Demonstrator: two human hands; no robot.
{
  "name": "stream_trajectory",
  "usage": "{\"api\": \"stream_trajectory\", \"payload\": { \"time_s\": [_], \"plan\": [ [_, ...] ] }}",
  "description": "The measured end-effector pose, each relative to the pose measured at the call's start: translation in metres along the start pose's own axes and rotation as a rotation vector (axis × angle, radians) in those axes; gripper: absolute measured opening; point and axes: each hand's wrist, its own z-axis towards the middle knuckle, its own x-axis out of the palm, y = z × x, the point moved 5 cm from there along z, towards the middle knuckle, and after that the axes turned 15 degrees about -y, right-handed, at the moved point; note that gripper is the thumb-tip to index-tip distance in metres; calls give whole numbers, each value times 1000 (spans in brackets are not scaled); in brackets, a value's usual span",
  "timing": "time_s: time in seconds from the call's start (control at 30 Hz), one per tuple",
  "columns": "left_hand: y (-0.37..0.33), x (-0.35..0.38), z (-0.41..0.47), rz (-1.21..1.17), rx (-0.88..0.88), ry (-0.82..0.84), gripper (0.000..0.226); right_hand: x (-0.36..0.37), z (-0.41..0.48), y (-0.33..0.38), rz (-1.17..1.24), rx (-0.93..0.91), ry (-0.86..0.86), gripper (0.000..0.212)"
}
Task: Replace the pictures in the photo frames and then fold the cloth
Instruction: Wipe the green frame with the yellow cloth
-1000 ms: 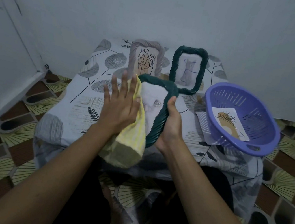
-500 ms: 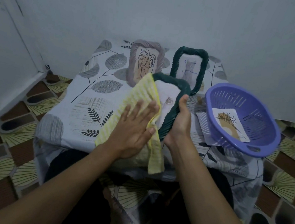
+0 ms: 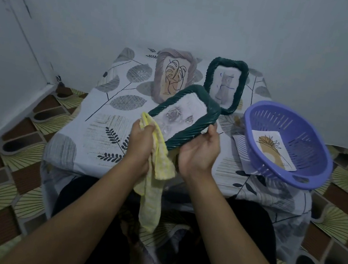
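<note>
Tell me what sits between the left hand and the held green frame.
The yellow cloth: the left hand grips it against the green frame at its near corner, in the head view.

Open tablecloth (image 3: 93, 125) left, basket (image 3: 292, 126) right, pink frame (image 3: 174, 76), standing green frame (image 3: 225, 85) behind

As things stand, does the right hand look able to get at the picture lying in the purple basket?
Likely not yet: the right hand grips the green frame. The picture lies uncovered in the open basket beside it, so the way looks free once it lets go.
</note>
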Motion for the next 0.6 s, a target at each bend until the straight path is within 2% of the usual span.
{"api": "stream_trajectory", "payload": {
  "time_s": [0.1, 0.2, 0.23, 0.33, 0.47, 0.6],
  "plan": [
    [-11, -12, 14, -52, 50, -10, 36, -8, 2, 13, -63, 129, 15, 52],
    [-21, -23, 27, 0, 101, 26, 53, -10, 3, 19, -211, 278, 69, 80],
    [-24, -25, 28, 33, 131, 49, 56, -7, 2, 22, -258, 315, 107, 83],
    [-33, -28, 27, 116, 274, 80, 53, -2, 3, 28, -374, 362, 139, 78],
    [-36, -26, 26, 300, 467, 83, 53, -3, 7, 24, -478, 325, 50, 61],
    [-29, -18, 20, 596, 589, 113, 54, -11, 15, 19, -524, 163, -92, 58]
  ]
}}
